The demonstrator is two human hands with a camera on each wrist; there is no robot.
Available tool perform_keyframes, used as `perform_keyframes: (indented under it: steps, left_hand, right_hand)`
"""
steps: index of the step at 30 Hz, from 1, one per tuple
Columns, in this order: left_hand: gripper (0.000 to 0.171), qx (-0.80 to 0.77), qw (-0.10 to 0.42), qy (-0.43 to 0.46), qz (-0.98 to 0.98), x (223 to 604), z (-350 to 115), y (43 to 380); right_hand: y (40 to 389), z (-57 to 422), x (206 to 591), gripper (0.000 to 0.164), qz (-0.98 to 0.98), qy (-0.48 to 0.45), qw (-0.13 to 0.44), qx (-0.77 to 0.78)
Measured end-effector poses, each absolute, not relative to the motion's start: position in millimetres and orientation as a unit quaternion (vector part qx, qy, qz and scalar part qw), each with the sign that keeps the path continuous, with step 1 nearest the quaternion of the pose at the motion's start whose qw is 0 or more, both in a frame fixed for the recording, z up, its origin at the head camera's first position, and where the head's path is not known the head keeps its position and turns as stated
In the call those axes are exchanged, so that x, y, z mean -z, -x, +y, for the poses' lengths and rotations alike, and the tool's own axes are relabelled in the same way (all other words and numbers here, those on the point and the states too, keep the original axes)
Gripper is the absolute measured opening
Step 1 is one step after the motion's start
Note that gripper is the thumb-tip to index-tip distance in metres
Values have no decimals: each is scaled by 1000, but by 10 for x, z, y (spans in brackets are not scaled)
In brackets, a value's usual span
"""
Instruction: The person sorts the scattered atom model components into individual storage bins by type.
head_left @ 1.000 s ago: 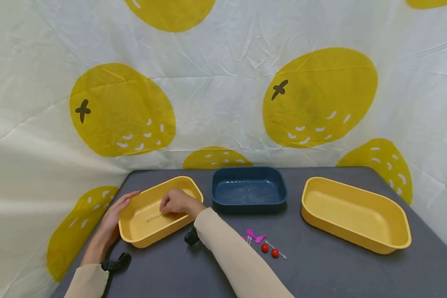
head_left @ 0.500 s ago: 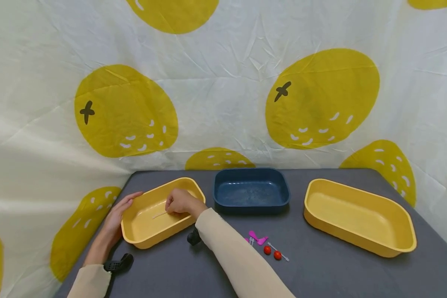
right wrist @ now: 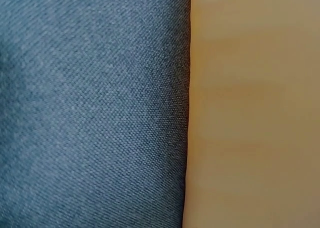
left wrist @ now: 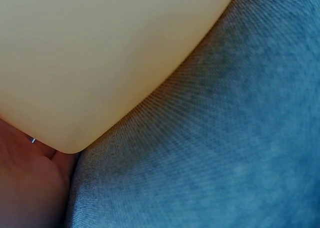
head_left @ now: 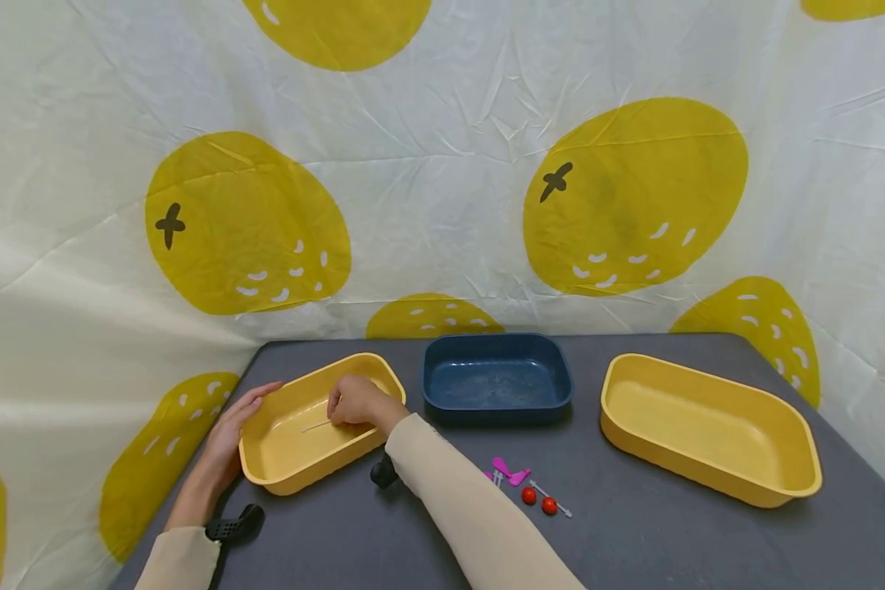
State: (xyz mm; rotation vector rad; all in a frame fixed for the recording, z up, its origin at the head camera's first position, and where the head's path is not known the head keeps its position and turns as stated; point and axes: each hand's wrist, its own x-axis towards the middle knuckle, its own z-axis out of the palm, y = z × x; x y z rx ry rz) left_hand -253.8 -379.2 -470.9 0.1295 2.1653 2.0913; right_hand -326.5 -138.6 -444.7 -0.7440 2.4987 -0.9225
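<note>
My left hand (head_left: 229,430) lies along the outer left side of the left yellow tray (head_left: 265,474), fingers stretched beside its rim. In the left wrist view, the palm (left wrist: 30,173) shows beside the pale tray wall (left wrist: 100,52). My right hand (head_left: 357,401) reaches over the near rim into this tray, its fingers curled. A thin pale stick (head_left: 315,426) sticks out to the left from its fingertips, which seem to pinch it; the fingertips themselves are partly hidden. The right wrist view holds only the yellow tray wall (right wrist: 255,107) and dark cloth.
A dark blue tray (head_left: 497,410) stands at the back centre, a longer yellow tray (head_left: 701,475) to the right. Between them, nearer me, lie two red balls (head_left: 528,496), magenta pieces (head_left: 519,477) and a grey rod (head_left: 560,510) on the grey tabletop (head_left: 634,549).
Inside the tray, my right hand has shifted slightly to the right, and more of the pale stick shows. My left hand stays at the tray's side.
</note>
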Motion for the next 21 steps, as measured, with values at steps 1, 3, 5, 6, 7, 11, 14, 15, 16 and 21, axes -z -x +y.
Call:
perform_keyframes:
  steps: [1, 3, 5, 6, 7, 11, 14, 15, 16, 21]
  left_hand:
    - [50, -692, 64, -43, 717, 4709, -3791, 2536]
    - [50, -692, 62, -45, 718, 4708, -3790, 2533]
    - [50, -692, 62, -47, 718, 4707, -3791, 2534]
    - [50, -692, 62, -48, 718, 4707, -3792, 2535]
    - [50, -692, 61, -48, 718, 4707, -3793, 2536]
    - [50, -688, 61, -48, 722, 4709, -3796, 2540]
    - [50, -684, 60, -47, 726, 4710, -3793, 2539]
    - [50, -683, 61, -45, 726, 4711, -3793, 2539]
    - [50, -683, 61, -44, 727, 4711, -3792, 2538]
    - [50, -681, 62, -37, 729, 4719, -3791, 2537]
  right_hand:
    - [3263, -1384, 4446, 10, 888, 265, 187, 327]
    - [3258, -1380, 4443, 10, 888, 266, 186, 326]
    - [3253, -1373, 4435, 9, 888, 267, 184, 326]
    - [3249, -1369, 4429, 8, 888, 267, 183, 326]
    - [3243, -1365, 4420, 8, 888, 268, 182, 326]
    - [3223, -1346, 4383, 6, 888, 268, 180, 327]
    - [3218, -1337, 4366, 6, 886, 268, 180, 333]
    - [3219, -1337, 4364, 6, 885, 267, 179, 336]
    - [3221, -1338, 4363, 7, 884, 268, 177, 340]
    - [3240, -1358, 4355, 7, 863, 258, 183, 395]
